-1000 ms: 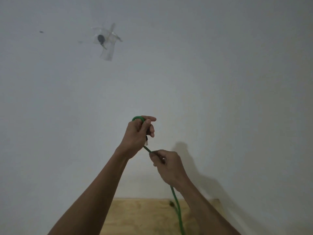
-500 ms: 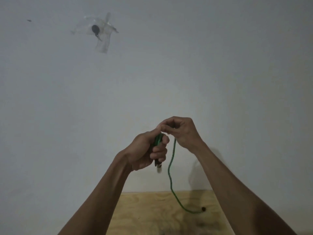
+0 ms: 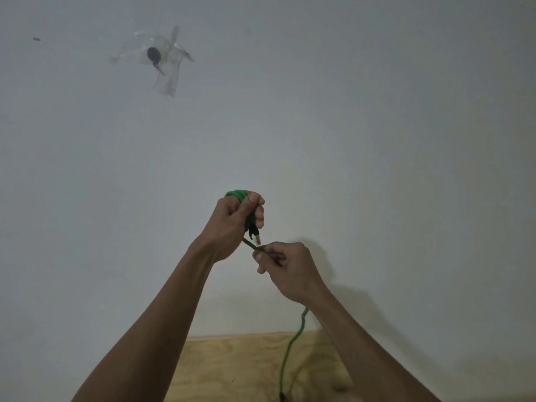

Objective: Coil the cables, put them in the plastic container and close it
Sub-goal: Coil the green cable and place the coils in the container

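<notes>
green cable half coiled between two hands

while the left hand [image 3: 232, 220] closes its grip around a small bundle of round green cable [image 3: 293, 343] loops, a dark plug with a pale metal tip juts below its fingers. the right hand [image 3: 285, 266] pinches the taut strand just beside it; the slack hangs in a thin curve down to the pale plywood bench [image 3: 232, 369] near its far edge.

Head view, close, facing wall [image 3: 348, 126].
</notes>
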The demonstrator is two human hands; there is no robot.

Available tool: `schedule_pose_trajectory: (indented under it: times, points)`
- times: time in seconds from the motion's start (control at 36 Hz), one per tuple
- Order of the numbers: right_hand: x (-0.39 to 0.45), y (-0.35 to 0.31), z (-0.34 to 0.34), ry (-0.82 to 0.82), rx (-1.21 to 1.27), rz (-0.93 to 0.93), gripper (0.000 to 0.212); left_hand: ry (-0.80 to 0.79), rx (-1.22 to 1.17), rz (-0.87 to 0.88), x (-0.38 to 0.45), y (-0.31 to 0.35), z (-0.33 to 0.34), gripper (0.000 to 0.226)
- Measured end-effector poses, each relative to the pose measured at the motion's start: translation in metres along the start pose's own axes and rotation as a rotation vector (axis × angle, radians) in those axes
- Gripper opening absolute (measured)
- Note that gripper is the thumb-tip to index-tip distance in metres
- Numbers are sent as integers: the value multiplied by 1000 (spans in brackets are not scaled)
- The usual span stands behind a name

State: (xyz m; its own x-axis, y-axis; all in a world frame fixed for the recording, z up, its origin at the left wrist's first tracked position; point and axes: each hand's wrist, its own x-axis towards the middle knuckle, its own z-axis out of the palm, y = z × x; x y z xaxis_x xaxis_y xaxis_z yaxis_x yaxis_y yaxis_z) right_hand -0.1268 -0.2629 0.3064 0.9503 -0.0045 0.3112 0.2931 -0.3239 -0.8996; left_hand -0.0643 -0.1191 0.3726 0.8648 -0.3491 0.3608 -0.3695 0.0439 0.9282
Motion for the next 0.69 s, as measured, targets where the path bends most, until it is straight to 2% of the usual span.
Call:
schedule_pose_trajectory:
  times: [0.11,0.19,0.31,0.36,0.42,0.5,0.61,0.69]
  points:
    - [8,-8,-13,15,-196,-142,14,-13,252,1,-6,-6,-6,28]
    - [18,-24,-28,-24,-282,-244,19,-101,385,-46,-14,-11,-10,35]
    - [37,-44,-43,-80,-289,-327,14,-225,56,-295,-30,-6,-3,53]
    - [44,-48,-47,-75,-173,-326,14,-255,-109,-388,-38,-1,4,66]
    - [50,-46,-51,-67,-28,-308,19,-280,-268,-436,-44,4,12,66]
    - [54,-34,-47,-83,156,-263,17,-326,-417,-420,-48,11,20,51]
    - [41,-16,-36,-141,436,-87,12,-426,-594,-363,-49,16,33,41]
    - [23,-6,-20,-142,545,100,26,-395,-635,-271,-44,23,39,35]
